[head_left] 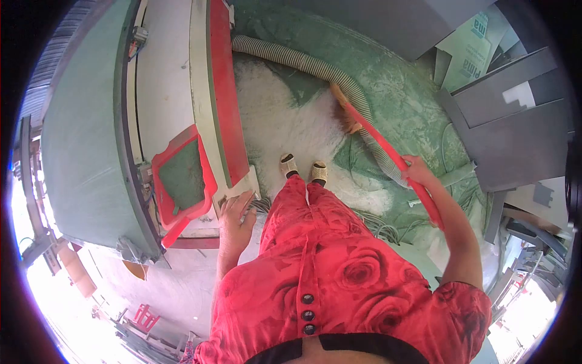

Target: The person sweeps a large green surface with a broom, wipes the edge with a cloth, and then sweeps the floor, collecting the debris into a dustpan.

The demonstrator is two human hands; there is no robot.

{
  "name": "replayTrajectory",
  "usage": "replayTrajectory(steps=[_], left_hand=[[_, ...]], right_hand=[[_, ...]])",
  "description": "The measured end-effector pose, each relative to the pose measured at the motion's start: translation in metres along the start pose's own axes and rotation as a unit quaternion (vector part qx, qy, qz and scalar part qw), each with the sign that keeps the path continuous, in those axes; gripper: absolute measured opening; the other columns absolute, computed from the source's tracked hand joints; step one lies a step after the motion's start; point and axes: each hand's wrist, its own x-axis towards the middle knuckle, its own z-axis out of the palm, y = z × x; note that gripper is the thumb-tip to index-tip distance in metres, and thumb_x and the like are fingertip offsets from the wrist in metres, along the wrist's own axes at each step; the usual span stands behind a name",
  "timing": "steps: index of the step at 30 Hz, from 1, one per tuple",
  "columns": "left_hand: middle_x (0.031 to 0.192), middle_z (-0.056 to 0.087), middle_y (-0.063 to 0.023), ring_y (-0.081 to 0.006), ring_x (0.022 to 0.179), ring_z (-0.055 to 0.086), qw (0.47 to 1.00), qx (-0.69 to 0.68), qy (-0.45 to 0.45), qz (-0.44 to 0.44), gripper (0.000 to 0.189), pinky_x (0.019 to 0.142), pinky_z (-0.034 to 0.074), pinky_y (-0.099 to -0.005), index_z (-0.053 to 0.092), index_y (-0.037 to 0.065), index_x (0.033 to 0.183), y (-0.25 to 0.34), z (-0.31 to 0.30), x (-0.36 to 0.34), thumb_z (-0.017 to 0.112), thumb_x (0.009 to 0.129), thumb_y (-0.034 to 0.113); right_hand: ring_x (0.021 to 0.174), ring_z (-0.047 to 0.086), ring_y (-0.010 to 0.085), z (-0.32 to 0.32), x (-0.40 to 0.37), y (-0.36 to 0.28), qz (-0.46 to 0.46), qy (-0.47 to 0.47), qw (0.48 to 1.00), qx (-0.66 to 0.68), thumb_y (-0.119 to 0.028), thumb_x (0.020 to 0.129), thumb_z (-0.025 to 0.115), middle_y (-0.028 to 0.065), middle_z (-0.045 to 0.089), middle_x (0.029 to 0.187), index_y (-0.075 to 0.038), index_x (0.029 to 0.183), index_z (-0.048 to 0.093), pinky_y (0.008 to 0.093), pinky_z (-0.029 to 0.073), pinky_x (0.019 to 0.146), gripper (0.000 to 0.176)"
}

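My right hand (418, 170) is closed around the red handle of a broom (388, 147). The broom's brown bristles (347, 112) rest on the dusty floor beside a grey corrugated hose (297, 59). My left hand (237, 213) lies on the pale corner of a machine, its fingers apart and holding nothing. Just beyond that hand, a red dustpan (209, 176) sits on the machine's edge, with grey-green material visible inside its rim.
Pale dust (273, 115) covers the green floor before my feet. Loose cables (379, 227) lie near my right leg. Dark panels (515, 139) lean at the right. A red stool (145, 316) stands at the lower left.
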Motion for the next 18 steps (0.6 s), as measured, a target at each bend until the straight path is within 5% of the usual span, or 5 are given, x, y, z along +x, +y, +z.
replayTrajectory(steps=[4,6,9,13,18], left_hand=[[0.101,0.059,-0.0143,-0.0261,0.095,0.055,0.998,0.029,0.021,0.046,0.039,0.082,0.042,-0.0341,0.055,0.004,0.114,-0.011,0.009,-0.006,0.058,0.075,0.004],[0.101,0.058,-0.0150,-0.0338,0.097,0.052,0.999,0.009,0.025,0.024,0.040,0.085,0.041,-0.0409,0.056,0.005,0.112,-0.014,0.014,-0.009,0.058,0.073,0.008],[0.101,0.058,-0.0146,-0.0336,0.096,0.052,0.999,0.017,0.026,0.026,0.039,0.084,0.041,-0.0411,0.056,0.005,0.112,-0.017,0.017,-0.013,0.058,0.073,0.008],[0.100,0.058,-0.0146,-0.0337,0.096,0.052,0.999,0.028,0.030,0.018,0.040,0.084,0.041,-0.0413,0.056,0.005,0.112,-0.008,0.013,-0.016,0.058,0.073,0.008],[0.098,0.059,-0.0143,-0.0324,0.095,0.053,0.999,0.017,0.046,0.001,0.040,0.082,0.042,-0.0404,0.057,0.007,0.112,0.005,0.001,-0.024,0.057,0.072,0.006]], right_hand=[[0.044,0.055,0.0169,-0.003,-0.046,0.011,-0.032,-0.058,0.997,0.030,0.005,0.057,0.063,0.0108,0.059,0.066,-0.002,0.119,0.052,0.0306,0.044,0.040,0.063],[0.046,0.055,0.0173,0.005,-0.071,-0.001,-0.029,-0.071,0.996,0.036,0.005,0.058,0.064,0.0117,0.058,0.068,-0.001,0.118,0.051,0.0307,0.045,0.041,0.062],[0.047,0.056,0.0171,0.030,-0.082,-0.030,-0.043,-0.120,0.988,0.088,0.005,0.058,0.064,0.0118,0.059,0.070,-0.002,0.121,0.049,0.0299,0.046,0.042,0.065],[0.050,0.058,0.0169,0.088,-0.033,-0.046,-0.111,-0.189,0.968,0.125,0.003,0.059,0.065,0.0125,0.059,0.071,-0.002,0.121,0.050,0.0296,0.048,0.044,0.064],[0.048,0.058,0.0168,0.151,0.059,-0.073,-0.084,-0.244,0.956,0.136,0.000,0.060,0.065,0.0109,0.059,0.066,0.000,0.118,0.052,0.0293,0.048,0.044,0.059]])
